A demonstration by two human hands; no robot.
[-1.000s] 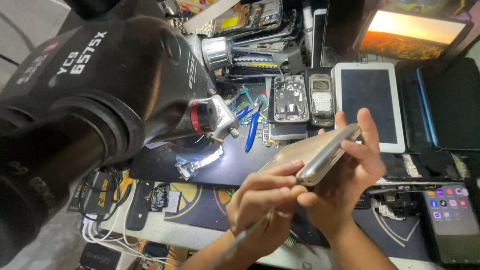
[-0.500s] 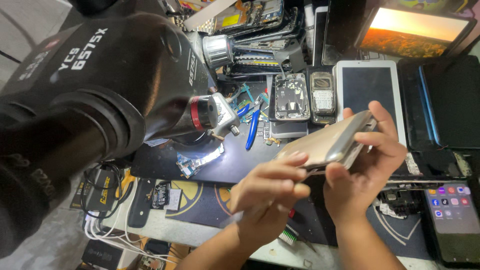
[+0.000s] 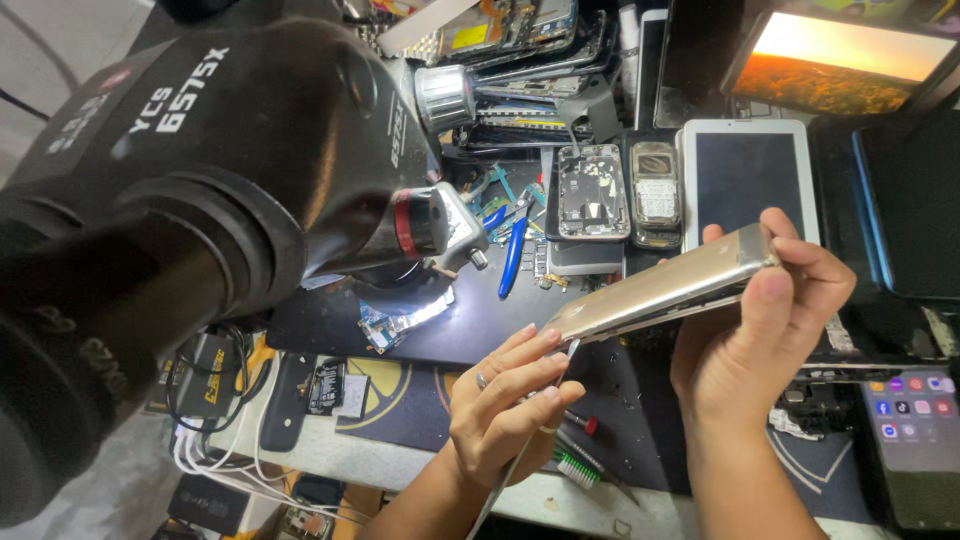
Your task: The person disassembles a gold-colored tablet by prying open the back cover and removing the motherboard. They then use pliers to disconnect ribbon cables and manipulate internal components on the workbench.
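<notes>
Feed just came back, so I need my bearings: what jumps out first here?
A big black microscope fills the left of the view. At centre right, the right hand holds a gold phone edge-on while the left hand puts a thin tool to its lower end. A white tablet lies behind.

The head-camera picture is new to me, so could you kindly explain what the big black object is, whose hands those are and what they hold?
The camera sits on the person's head and looks down at a cluttered repair bench. The large black object at the left is a bench microscope, seen very close, so it looks huge. Both bare hands belong to the wearer. The right hand grips a slim gold-coloured phone edge-on. The left hand holds a thin metal prying tool with its tip at the phone's lower corner. Beyond lie an opened phone body, an old keypad phone, a white tablet, blue-handled tweezers and a small circuit board on a dark work mat.
</notes>
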